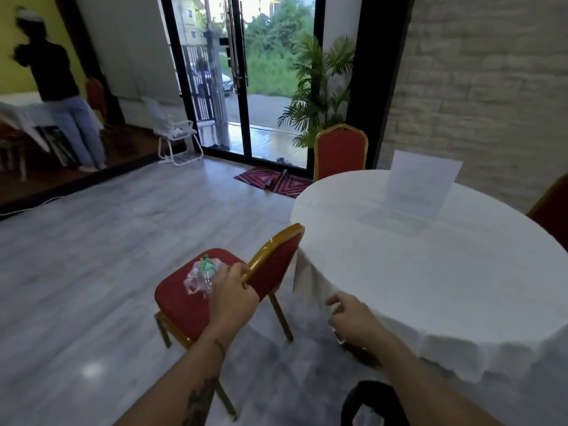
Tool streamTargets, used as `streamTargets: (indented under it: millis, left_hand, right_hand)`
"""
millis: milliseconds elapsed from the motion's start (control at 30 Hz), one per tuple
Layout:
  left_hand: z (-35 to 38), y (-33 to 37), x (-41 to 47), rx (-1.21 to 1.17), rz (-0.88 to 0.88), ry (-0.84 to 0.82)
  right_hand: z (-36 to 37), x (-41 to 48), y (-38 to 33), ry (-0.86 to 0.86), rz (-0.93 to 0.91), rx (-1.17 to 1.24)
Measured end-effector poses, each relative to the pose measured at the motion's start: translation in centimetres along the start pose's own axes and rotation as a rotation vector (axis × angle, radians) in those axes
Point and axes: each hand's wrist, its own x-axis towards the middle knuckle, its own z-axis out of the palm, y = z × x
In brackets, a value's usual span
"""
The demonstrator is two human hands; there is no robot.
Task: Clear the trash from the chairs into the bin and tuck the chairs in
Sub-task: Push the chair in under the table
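Two hands out. Left hand point(235, 292) fingers curled around the chair point(215, 290) backrest frame. Right hand point(350, 315) loosely curled, holding nothing, beside the tablecloth point(430, 256) edge. Plastic bottle point(206, 273) and crumpled wrapper point(193, 279) lie on the seat.

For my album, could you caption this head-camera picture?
Left hand reaches trash on a red chair beside the white-clothed table.
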Motion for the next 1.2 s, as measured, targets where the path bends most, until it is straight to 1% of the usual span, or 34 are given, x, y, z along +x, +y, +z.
streamTargets:
  millis: [67, 133, 200, 267, 467, 600, 667, 800, 900, 967, 1033, 1133, 1200]
  left_hand:
    - [-0.3, -1.4, 1.7, 0.088, -0.078, -0.065]
    - [0.2, -3.1, 3.5, 0.147, -0.137, -0.203]
    - [0.9, -4.6, 5.2, 0.132, -0.149, -0.351]
    - [1.8, -6.0, 6.6, 0.101, -0.13, -0.462]
    - [0.9, -7.0, 9.2, 0.177, 0.002, -0.617]
    - [-0.7, -7.3, 9.0, 0.143, 0.034, -0.646]
    - [-1.8, -8.5, 8.5, 0.116, 0.023, -0.695]
    - [-5.3, -11.6, 8.1, 0.147, 0.062, -0.764]
    - [-7.6, -13.9, 8.0, 0.167, 0.056, -0.8]
    - [-9.1, -15.6, 8.0, 0.187, 0.048, -0.802]
    - [-9.8, -16.4, 8.1, 0.192, 0.066, -0.808]
    - [-10.6, -17.4, 8.3, 0.198, 0.081, -0.818]
    - [-10.9, -17.6, 8.5, 0.212, 0.09, -0.83]
  right_hand:
    - [0.8, 1.0, -3.0, -0.004, -0.017, -0.04]
    - [1.6, 2.1, -5.5, -0.002, -0.021, -0.056]
    - [2.5, 3.1, -7.6, 0.015, -0.024, -0.055]
    - [3.1, 3.9, -9.0, 0.032, -0.033, -0.064]
    - [4.0, 4.8, -10.0, 0.013, 0.031, -0.143]
    - [4.2, 6.5, -10.6, 0.041, 0.049, -0.189]
    - [4.6, 8.1, -11.2, 0.089, 0.028, -0.21]
    - [5.1, 10.4, -12.4, 0.17, -0.057, -0.382]
    - [5.3, 11.2, -13.0, 0.091, -0.108, -0.547]
    - [6.0, 11.4, -13.5, 0.033, -0.175, -0.539]
    - [6.6, 11.3, -13.4, 0.017, -0.209, -0.499]
    - [7.5, 11.1, -13.5, -0.013, -0.194, -0.43]
    - [7.8, 11.2, -13.5, -0.037, -0.204, -0.494]
